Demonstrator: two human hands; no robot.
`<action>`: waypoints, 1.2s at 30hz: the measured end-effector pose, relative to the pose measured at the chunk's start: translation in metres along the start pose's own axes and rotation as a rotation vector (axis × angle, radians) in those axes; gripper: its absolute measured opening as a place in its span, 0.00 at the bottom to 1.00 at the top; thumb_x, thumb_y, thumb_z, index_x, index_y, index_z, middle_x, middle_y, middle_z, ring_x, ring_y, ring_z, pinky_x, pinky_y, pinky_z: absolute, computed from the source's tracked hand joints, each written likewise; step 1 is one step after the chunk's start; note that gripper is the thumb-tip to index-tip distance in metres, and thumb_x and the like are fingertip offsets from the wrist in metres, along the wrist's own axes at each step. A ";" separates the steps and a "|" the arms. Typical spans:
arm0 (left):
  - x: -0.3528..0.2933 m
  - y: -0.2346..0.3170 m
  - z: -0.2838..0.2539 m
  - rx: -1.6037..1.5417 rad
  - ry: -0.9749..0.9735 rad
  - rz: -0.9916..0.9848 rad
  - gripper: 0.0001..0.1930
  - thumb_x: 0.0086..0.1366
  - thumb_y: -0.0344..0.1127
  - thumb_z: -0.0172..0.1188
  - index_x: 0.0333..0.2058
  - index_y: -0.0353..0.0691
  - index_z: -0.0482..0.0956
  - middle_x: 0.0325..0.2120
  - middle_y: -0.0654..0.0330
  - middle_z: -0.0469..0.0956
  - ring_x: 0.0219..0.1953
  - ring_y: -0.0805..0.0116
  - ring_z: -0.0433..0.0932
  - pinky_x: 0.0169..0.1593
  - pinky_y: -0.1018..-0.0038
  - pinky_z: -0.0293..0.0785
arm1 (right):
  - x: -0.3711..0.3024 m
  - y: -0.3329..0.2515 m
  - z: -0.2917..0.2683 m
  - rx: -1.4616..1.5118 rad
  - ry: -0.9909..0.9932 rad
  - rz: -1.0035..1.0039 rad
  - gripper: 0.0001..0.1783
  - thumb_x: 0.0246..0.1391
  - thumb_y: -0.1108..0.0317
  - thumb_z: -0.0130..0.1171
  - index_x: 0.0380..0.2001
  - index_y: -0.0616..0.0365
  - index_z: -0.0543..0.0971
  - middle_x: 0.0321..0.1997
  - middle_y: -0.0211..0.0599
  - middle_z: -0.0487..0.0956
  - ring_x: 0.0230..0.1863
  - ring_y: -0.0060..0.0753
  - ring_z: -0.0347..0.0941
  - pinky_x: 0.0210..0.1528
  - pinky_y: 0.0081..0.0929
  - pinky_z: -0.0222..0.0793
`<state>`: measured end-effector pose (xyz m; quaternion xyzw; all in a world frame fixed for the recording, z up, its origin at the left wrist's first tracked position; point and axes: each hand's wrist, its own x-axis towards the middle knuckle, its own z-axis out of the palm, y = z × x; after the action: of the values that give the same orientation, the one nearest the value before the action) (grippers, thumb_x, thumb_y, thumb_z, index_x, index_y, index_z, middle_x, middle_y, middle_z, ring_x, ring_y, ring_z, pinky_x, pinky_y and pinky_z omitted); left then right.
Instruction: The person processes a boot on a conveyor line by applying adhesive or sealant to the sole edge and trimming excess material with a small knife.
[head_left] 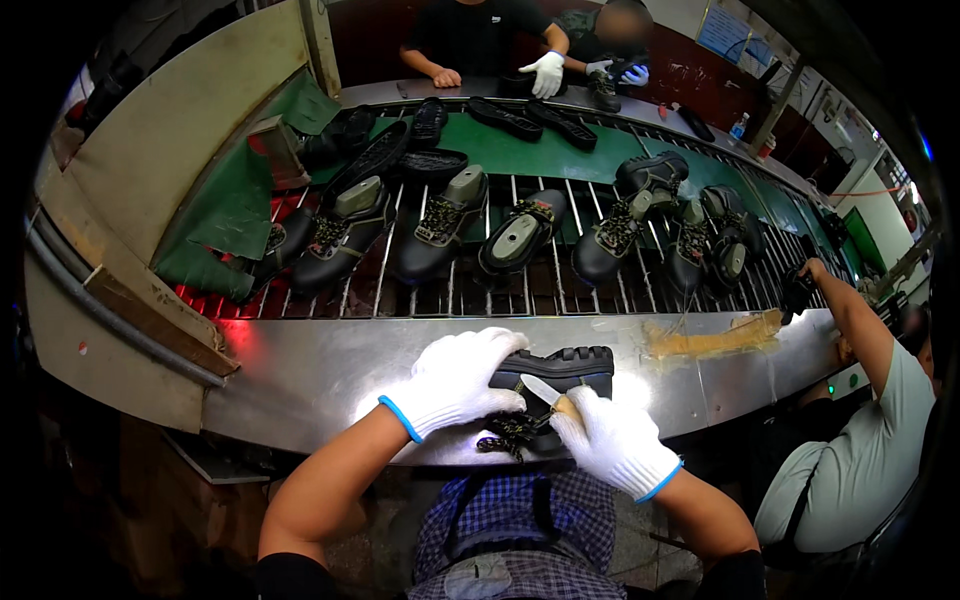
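Note:
A black work shoe (570, 368) lies on its side on the metal bench edge in front of me, its ridged sole facing away from me. My left hand (455, 385), in a white knit glove with a blue cuff, is closed around the toe or heel end; which end I cannot tell. Dark laces with yellow flecks (512, 430) hang near my body. In my right hand (618, 442), gloved the same way, is a knife (541, 389) with a short pale blade and a tan handle. Its blade points up and left, over the shoe's upper beside the sole.
Beyond the metal ledge (300, 370) runs a roller conveyor (400, 300) carrying several black shoes (430, 240) with grey lasts. Loose black soles (505, 118) lie on the green belt (480, 150). Two people work across from me; another person's arm (855, 310) reaches in at right.

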<state>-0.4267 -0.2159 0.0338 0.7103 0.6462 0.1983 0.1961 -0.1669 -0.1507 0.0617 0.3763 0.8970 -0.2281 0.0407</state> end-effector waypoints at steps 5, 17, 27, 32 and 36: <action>-0.003 -0.005 0.007 0.025 0.032 0.059 0.36 0.58 0.52 0.76 0.62 0.43 0.78 0.57 0.50 0.83 0.58 0.46 0.83 0.62 0.54 0.79 | 0.010 -0.015 0.028 0.174 0.008 0.038 0.25 0.74 0.47 0.57 0.55 0.60 0.77 0.33 0.58 0.87 0.35 0.65 0.86 0.39 0.53 0.82; -0.031 -0.005 -0.005 0.119 0.257 0.192 0.44 0.52 0.51 0.83 0.65 0.38 0.75 0.63 0.45 0.77 0.66 0.40 0.76 0.69 0.53 0.74 | 0.015 0.072 -0.006 0.109 0.362 0.116 0.25 0.71 0.43 0.60 0.52 0.54 0.78 0.40 0.56 0.87 0.41 0.64 0.85 0.45 0.54 0.80; -0.117 -0.067 0.040 -0.232 0.372 -0.419 0.59 0.52 0.51 0.84 0.78 0.40 0.59 0.73 0.43 0.67 0.74 0.45 0.69 0.76 0.55 0.68 | 0.064 0.108 0.013 0.165 0.615 -0.080 0.22 0.68 0.49 0.63 0.54 0.53 0.85 0.53 0.51 0.83 0.53 0.54 0.82 0.61 0.46 0.75; -0.085 -0.060 0.039 -0.688 0.383 -0.329 0.44 0.58 0.37 0.79 0.71 0.36 0.69 0.60 0.48 0.81 0.63 0.54 0.80 0.69 0.60 0.75 | 0.097 0.108 0.034 0.317 -0.008 -0.276 0.24 0.74 0.50 0.60 0.57 0.60 0.84 0.55 0.45 0.86 0.53 0.39 0.82 0.65 0.36 0.74; -0.096 -0.063 0.036 -1.230 0.539 -0.364 0.29 0.65 0.30 0.71 0.65 0.35 0.76 0.56 0.53 0.83 0.57 0.64 0.82 0.64 0.66 0.79 | 0.011 0.065 0.090 1.040 -0.261 -0.283 0.30 0.74 0.53 0.64 0.70 0.61 0.77 0.66 0.39 0.82 0.65 0.35 0.76 0.69 0.36 0.74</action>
<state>-0.4682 -0.3067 -0.0331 0.2763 0.5516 0.6620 0.4257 -0.1388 -0.1435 -0.0463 0.1914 0.6955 -0.6889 -0.0707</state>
